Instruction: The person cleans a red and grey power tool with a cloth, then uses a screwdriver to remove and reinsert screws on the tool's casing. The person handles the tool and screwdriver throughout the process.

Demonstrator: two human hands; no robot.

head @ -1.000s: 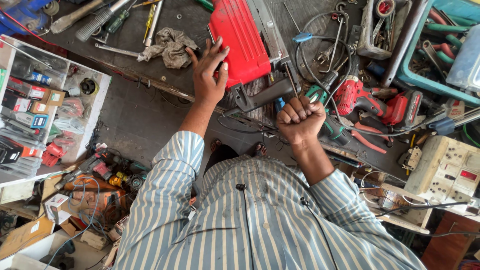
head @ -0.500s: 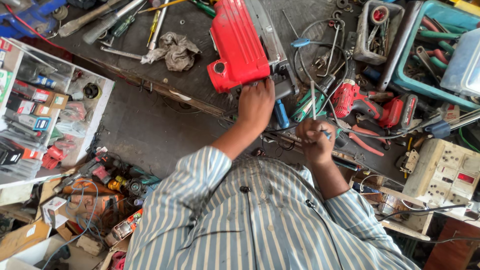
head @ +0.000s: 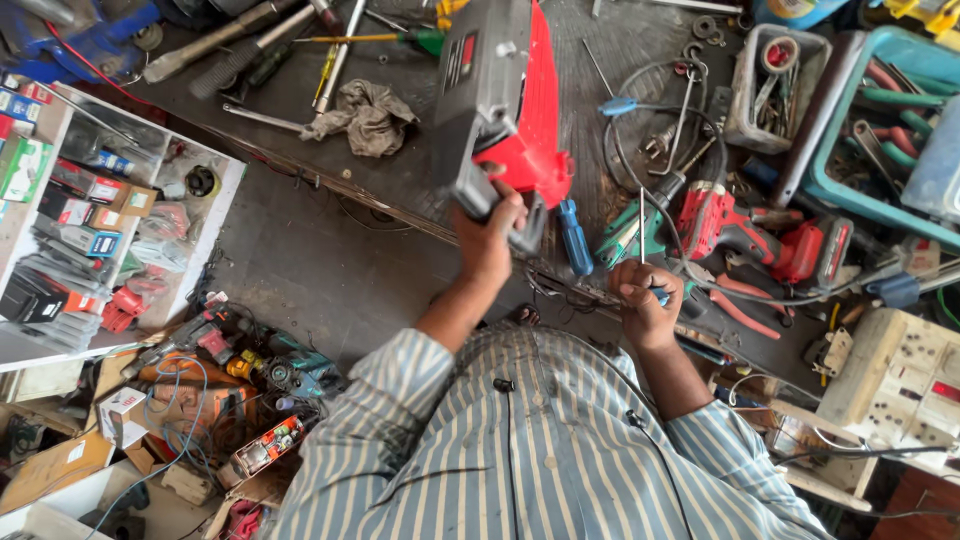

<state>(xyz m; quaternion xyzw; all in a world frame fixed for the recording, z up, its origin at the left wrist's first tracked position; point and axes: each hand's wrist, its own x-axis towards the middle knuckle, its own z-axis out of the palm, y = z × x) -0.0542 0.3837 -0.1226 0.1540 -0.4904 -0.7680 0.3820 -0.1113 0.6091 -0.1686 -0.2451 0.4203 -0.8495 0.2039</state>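
1. The left hand (head: 487, 238) gripped the red-and-grey power tool (head: 503, 95) by its lower end, tilted above the workbench (head: 400, 170) — it looked heavy, rigid.
2. The right hand (head: 645, 305) was closed around a thin screwdriver (head: 642, 235), right of the tool — light, stiff.

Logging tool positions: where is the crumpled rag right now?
In the head view, the rag lies on the workbench, upper left of the red power tool, just right of a long metal rod.

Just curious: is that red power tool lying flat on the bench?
No, the left hand grips the red power tool and tips it up on edge.
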